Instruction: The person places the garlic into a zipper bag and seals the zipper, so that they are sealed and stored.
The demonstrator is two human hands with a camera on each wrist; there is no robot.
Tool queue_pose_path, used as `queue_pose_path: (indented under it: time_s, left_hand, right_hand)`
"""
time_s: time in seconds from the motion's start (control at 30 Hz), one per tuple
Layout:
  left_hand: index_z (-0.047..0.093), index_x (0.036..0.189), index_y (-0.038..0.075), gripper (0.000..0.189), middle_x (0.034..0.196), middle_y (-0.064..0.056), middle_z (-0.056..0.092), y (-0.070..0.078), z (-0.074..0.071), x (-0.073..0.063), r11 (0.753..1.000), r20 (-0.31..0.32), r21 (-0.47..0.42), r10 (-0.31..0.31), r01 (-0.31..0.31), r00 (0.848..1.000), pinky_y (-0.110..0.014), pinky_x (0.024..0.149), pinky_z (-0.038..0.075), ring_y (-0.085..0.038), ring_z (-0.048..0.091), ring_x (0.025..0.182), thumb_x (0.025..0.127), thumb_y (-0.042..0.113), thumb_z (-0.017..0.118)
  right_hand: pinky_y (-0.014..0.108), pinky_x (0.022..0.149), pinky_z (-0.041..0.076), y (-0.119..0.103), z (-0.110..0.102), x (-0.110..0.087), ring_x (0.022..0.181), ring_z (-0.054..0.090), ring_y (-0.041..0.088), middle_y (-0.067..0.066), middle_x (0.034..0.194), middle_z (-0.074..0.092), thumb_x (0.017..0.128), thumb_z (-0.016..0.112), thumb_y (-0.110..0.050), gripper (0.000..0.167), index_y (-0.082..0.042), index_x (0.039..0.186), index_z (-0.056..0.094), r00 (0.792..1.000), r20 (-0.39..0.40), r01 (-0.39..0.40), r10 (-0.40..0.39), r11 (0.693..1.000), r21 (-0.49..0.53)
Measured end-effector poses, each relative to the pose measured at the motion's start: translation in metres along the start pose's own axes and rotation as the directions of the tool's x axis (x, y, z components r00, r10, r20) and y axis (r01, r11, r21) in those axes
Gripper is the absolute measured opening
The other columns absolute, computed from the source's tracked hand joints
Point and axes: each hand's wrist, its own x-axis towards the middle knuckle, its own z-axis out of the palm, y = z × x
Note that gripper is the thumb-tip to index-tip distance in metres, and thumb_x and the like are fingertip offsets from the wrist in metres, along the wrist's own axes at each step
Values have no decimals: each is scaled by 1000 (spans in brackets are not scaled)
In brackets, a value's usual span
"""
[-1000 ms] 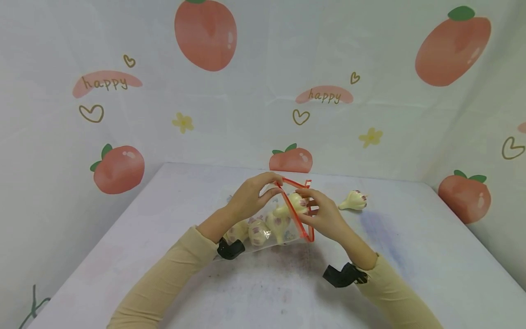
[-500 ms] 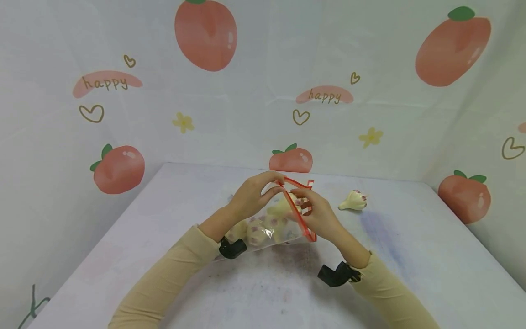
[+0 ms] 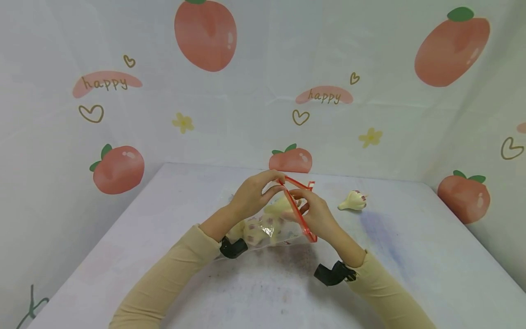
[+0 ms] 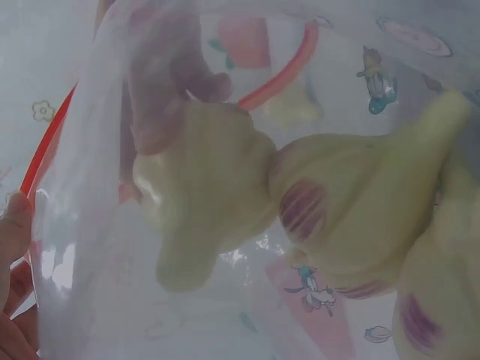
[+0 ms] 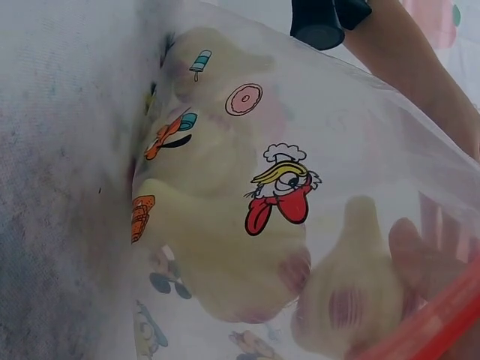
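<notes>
A clear zip bag [image 3: 293,232] with a red rim and printed cartoons lies on its side, its mouth spread to the right. My left hand [image 3: 249,197] pinches the upper rim between thumb and fingers. My right hand [image 3: 319,218] reaches in through the mouth, its fingers inside around a garlic bulb [image 4: 202,180]. In the right wrist view that same bulb stands beside the fingertips [image 5: 420,255], seen through the plastic. Several more garlic bulbs [image 4: 352,195] fill the inner part of the bag. Plastic and glare blur parts of them.
One loose garlic bulb [image 3: 353,201] lies on the white table [image 3: 246,292] to the right of the bag. Behind stands a pale backdrop [image 3: 246,114] printed with fruit and hearts. A black wrist camera [image 3: 334,274] sits on the right forearm.
My right hand has moved left, deeper into the bag, carrying the garlic bulb inward past the red rim. My left hand has stayed nearly in place on the rim.
</notes>
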Motion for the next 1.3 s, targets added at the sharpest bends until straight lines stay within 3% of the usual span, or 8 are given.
queue_pose_path:
  time_s: [0.33, 0.47, 0.87, 1.03, 1.3]
  left_hand:
    - [57, 95, 7, 11, 90, -3, 62, 2, -1, 1, 1000, -19, 10, 6, -6, 1000, -30, 75, 50, -15, 58, 82, 87, 11, 64]
    - [57, 95, 7, 11, 89, -3, 62, 3, -1, 1, 1000, -18, 4, 4, -4, 1000, -32, 74, 51, -15, 57, 81, 87, 11, 64]
    - [57, 97, 6, 13, 91, -5, 62, 0, 0, 0, 1000, -20, -8, 12, -12, 1000, -36, 76, 52, -16, 59, 83, 86, 9, 65]
    - [58, 97, 6, 13, 92, -5, 63, 0, -1, -1, 1000, -20, -14, 1, -2, 1000, -36, 78, 53, -19, 60, 85, 86, 10, 65]
    - [58, 97, 6, 13, 94, -4, 63, -1, -2, -2, 1000, -18, -15, -9, 9, 1000, -32, 78, 51, -18, 59, 85, 86, 10, 65]
  right_hand:
    - [24, 62, 53, 1, 1, -2, 76, 71, 23, 17, 115, 65, 75, 78, -20, 53, -4, 120, 58, 998, 58, 37, -40, 998, 57]
    - [24, 62, 53, 1, 2, -3, 80, 72, 25, 18, 107, 68, 76, 76, -18, 50, -1, 120, 58, 993, 86, 69, -75, 995, 66]
    - [33, 65, 57, -1, 2, -2, 84, 71, 29, 19, 110, 67, 79, 75, -20, 46, -3, 118, 60, 998, 57, 27, -30, 999, 43]
    - [34, 67, 58, -1, -1, -3, 85, 71, 30, 18, 110, 67, 78, 75, -19, 43, -3, 116, 62, 997, 38, 60, -61, 998, 14]
    - [34, 68, 58, 1, -9, -7, 82, 71, 27, 19, 111, 66, 81, 68, 0, 34, -3, 114, 63, 993, 18, 113, -113, 993, -28]
